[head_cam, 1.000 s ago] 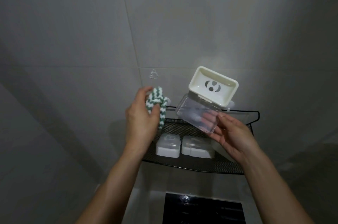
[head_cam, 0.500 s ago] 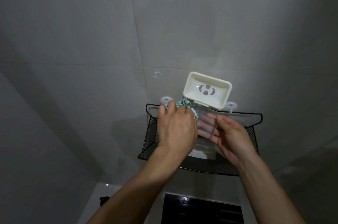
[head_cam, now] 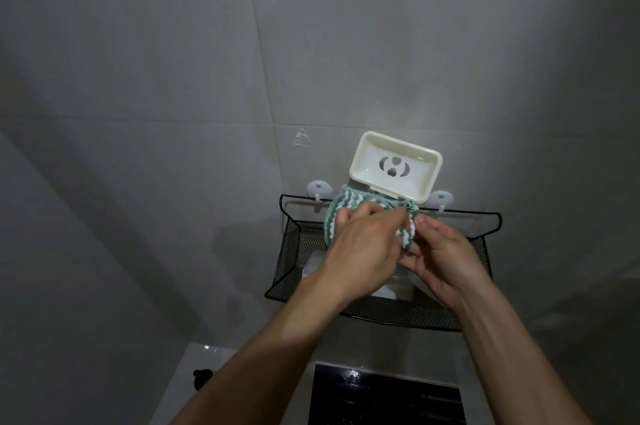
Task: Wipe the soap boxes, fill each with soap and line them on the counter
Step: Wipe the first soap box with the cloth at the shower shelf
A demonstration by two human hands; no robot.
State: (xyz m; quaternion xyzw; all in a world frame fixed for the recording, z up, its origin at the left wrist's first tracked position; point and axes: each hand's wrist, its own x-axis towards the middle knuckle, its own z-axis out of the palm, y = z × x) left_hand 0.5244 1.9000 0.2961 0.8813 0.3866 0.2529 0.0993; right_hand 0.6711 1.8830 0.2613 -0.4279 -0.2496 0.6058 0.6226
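An open soap box is held up in front of the wall shelf. Its cream tray (head_cam: 396,165) with cut-out drain holes stands upward, and its clear lid below is hidden by the cloth and my hands. My right hand (head_cam: 441,258) holds the box from underneath at the lid. My left hand (head_cam: 363,244) presses a green-and-white striped cloth (head_cam: 349,208) onto the lid. Two closed white soap boxes (head_cam: 393,287) lie in the basket, mostly hidden behind my hands.
A black mesh wire basket (head_cam: 294,258) hangs on two white suction hooks (head_cam: 318,189) on the grey tiled wall. Below lie a white counter (head_cam: 187,376) with a small black object (head_cam: 202,376) and a dark glossy panel (head_cam: 384,400).
My left hand has brought the cloth from the left across onto the clear lid and spread it there. The box has sunk a little toward the basket.
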